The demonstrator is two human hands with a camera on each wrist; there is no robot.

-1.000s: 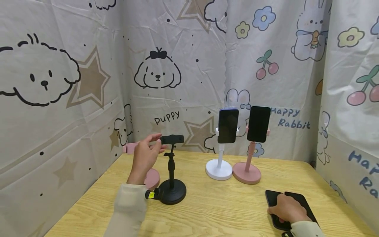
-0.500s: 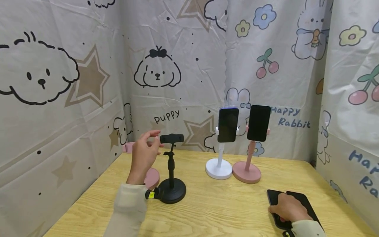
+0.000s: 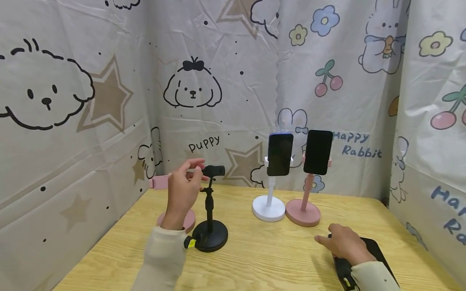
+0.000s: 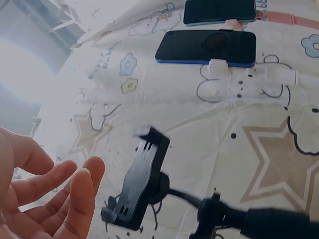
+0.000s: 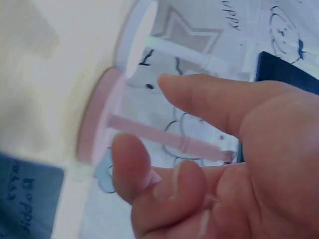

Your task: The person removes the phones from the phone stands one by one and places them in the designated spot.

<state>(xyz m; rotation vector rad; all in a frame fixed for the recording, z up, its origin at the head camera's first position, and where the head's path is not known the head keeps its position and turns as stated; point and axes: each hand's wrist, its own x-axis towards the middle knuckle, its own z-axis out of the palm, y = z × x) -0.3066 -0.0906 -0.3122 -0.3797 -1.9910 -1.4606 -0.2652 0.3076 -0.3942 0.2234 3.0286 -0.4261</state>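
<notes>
My left hand (image 3: 183, 190) is raised beside the clamp (image 3: 218, 170) of a black phone stand (image 3: 210, 236). In the left wrist view its bent fingers (image 4: 83, 196) hold nothing, and a small gap shows between them and the clamp (image 4: 142, 179). My right hand (image 3: 347, 244) hovers above two dark phones lying on the table at the right; one phone (image 3: 376, 252) shows past the hand, the other is mostly hidden by hand and wrist. Thumb and loosely curled fingers (image 5: 132, 159) stand apart with nothing between them in the right wrist view.
At the back, a white stand (image 3: 268, 208) and a pink stand (image 3: 303, 214) each hold an upright phone. Another pink stand (image 3: 160, 182) is partly hidden behind my left hand. Printed curtains (image 3: 218, 121) enclose the wooden table (image 3: 247, 258).
My right hand has lifted off the phones and shifted slightly left, its thumb spreading. The left hand drew back a little from the clamp, then moved right, toward it again.
</notes>
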